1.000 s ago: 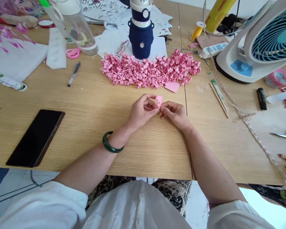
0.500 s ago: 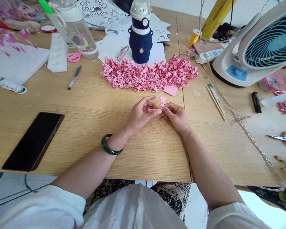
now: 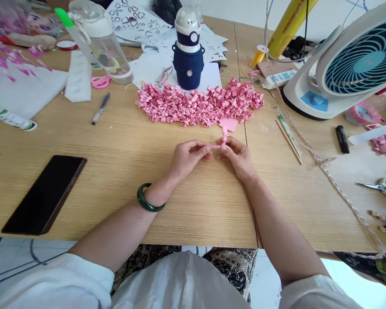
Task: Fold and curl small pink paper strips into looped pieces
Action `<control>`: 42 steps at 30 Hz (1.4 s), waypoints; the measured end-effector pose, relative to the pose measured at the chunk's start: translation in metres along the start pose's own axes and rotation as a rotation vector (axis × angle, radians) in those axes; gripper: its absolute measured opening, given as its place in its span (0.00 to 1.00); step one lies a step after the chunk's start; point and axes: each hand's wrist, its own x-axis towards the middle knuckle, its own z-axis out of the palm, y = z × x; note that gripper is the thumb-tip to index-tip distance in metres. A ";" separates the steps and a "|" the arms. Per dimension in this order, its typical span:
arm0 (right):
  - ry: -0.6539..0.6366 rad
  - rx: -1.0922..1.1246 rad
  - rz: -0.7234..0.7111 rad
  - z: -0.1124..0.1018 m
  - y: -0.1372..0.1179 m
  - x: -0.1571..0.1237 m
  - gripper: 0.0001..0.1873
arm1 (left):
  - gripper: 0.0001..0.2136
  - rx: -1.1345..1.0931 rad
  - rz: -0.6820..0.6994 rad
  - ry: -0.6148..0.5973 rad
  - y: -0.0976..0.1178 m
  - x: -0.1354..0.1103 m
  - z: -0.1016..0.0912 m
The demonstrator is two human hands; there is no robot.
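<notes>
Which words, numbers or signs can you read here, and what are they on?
None is clear enough to read.
White tube: print too blurred.
Yellow roll: marks too blurred.
Green-and-white wrapper: marks too small.
Black marker: print too small.
Pink paper strip: no writing shows.

A thin pink paper strip (image 3: pixel 215 146) is showing plain, a glossy dark-green ring bangle (image 3: pixel 140 198) is gleaming, black-and-cream cloth trousers (image 3: pixel 230 267) are flashing scrollwork!

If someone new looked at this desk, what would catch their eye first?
Probably the long heap of pink curls at upper centre, in front of the navy bottle. Nearer the wearer, the left hand and right hand pinch a thin pink strip. The white fan stands at upper right.
</notes>
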 end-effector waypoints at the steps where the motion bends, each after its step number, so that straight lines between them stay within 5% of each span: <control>1: -0.033 0.003 0.003 0.001 0.000 -0.001 0.23 | 0.15 -0.004 -0.001 -0.013 0.000 -0.001 0.000; 5: -0.097 0.065 0.011 0.005 0.002 -0.002 0.18 | 0.16 -0.031 -0.002 -0.046 0.002 -0.003 0.002; 12: 0.042 0.037 0.023 0.006 0.003 -0.001 0.17 | 0.17 -0.045 -0.015 -0.135 -0.001 -0.003 0.004; 18: 0.066 -0.011 0.062 0.005 0.004 0.001 0.20 | 0.17 0.011 0.050 -0.010 -0.003 -0.002 0.000; 30: -0.001 -0.077 0.000 0.013 0.000 -0.004 0.12 | 0.08 0.270 0.160 0.056 0.000 -0.006 0.003; 42: 0.025 -0.062 -0.015 0.013 0.004 -0.002 0.15 | 0.12 0.169 0.119 -0.041 0.001 -0.006 0.002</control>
